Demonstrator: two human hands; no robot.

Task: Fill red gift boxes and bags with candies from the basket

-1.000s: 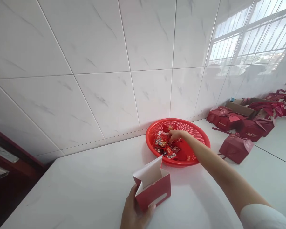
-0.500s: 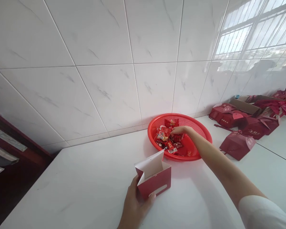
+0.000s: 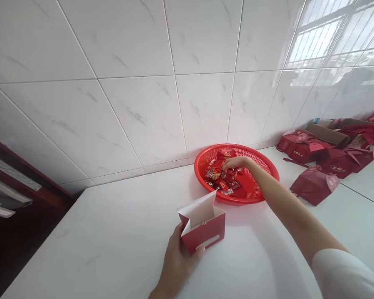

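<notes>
My left hand (image 3: pixel 178 258) is wrapped round the lower left side of an open paper gift box (image 3: pixel 205 234), red outside and white inside. The box stands upright on the white tabletop with its top flaps spread, and no contents show in its visible interior. Beyond it sits a red plastic basket (image 3: pixel 269 170) with perforated sides, holding several wrapped candies (image 3: pixel 216 174) in mostly red packets. My right hand (image 3: pixel 235 163) reaches down into the basket, its fingers pinched at a red candy packet. The fingertips are partly hidden among the wrappers.
Several closed dark red gift boxes (image 3: pixel 314 185) stand to the right of the basket. Behind them is an open cardboard box (image 3: pixel 327 133) with red ribbon-like material (image 3: pixel 366 132). A tiled wall (image 3: pixel 137 120) runs along the table's back; dark red furniture (image 3: pixel 28 216) is at the left.
My right hand has shifted slightly among the candies in the basket. My left hand keeps its hold on the gift box. The whole view has moved a little.
</notes>
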